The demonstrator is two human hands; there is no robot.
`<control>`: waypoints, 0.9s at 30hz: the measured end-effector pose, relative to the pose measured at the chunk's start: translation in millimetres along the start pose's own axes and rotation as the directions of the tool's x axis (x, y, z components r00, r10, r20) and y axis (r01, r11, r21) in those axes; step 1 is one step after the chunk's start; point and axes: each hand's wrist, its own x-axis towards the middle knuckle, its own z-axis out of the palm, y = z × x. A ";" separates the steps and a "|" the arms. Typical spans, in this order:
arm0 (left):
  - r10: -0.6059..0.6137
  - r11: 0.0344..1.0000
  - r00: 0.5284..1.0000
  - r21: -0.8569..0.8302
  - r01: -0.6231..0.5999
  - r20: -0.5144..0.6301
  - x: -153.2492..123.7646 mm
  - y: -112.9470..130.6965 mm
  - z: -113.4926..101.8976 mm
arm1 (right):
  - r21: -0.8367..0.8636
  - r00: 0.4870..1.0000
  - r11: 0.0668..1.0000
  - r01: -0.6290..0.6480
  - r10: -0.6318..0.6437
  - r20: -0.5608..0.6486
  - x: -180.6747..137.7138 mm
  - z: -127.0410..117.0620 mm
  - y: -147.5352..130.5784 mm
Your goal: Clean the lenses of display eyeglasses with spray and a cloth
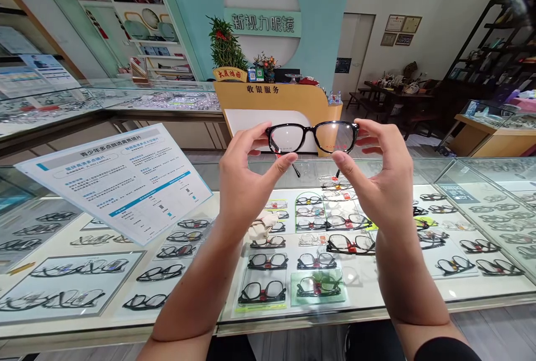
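Observation:
I hold a pair of black-framed glasses (312, 136) up in front of me with both hands. My left hand (245, 179) pinches the left rim between thumb and fingers. My right hand (379, 174) pinches the right rim the same way. The temples are folded and hang below the lenses. The glasses float above a glass display counter (377, 299) filled with rows of spectacle frames. A crumpled cloth (262, 224) lies on the counter just below my left wrist.
A printed info sheet (119, 179) stands tilted on the counter at left. A yellow cashier desk (285, 107) with plants stands behind. More glass showcases run along the left and right; a dark shelf unit (494, 48) is far right.

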 end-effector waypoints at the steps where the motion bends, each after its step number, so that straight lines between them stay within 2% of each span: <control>1: 0.006 1.000 1.000 0.003 -0.006 -0.001 -0.1 -0.2 0.2 | -0.007 1.000 1.000 0.003 -0.003 -0.001 0.0 -0.1 -0.4; 13: 0.005 1.000 1.000 0.001 -0.005 0.004 0.0 1.3 0.9 | 0.034 1.000 0.999 -0.007 0.006 0.026 0.3 0.7 1.7; 21: 0.132 0.987 0.983 0.110 -0.118 -0.130 -2.9 3.9 6.7 | 0.027 0.999 1.000 0.003 -0.004 0.044 1.7 5.1 5.0; 27: 0.218 0.969 0.960 0.158 -0.191 -0.178 -7.1 0.9 8.7 | 0.115 0.994 0.991 -0.063 0.052 0.100 1.5 6.7 10.3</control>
